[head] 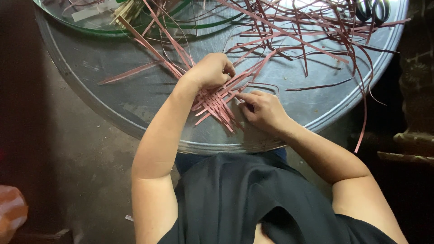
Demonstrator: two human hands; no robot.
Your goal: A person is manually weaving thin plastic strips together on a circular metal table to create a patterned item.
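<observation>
Two bare hands at work on one partly woven mat of flat pink strips, lying on a round metal desk close to its near rim. Left hand: knuckles up, fingers curled down onto the woven patch at its upper edge, pressing on the crossing strips; whether it pinches a single strip cannot be told. Right hand: lying at the right side of the patch, thumb and forefinger pinched on the end of one pink strip where it enters the weave. Woven patch: small, close-laced, set diagonally between the two hands, touching both. Loose strip ends: many, long and thin, fanning from the patch toward the far side of the desk and over its right rim, some curling upward, one hanging down past the edge. Green-rimmed round tray: far left of the desk, partly out of view, overlapped by several strips. Bundle of pale short sticks: on that tray, near the top edge. Dark scissors handles: far right of the desk, partly cut off. Dark garment: worn by the person, below the desk rim. Concrete floor: left of the desk, dim.
</observation>
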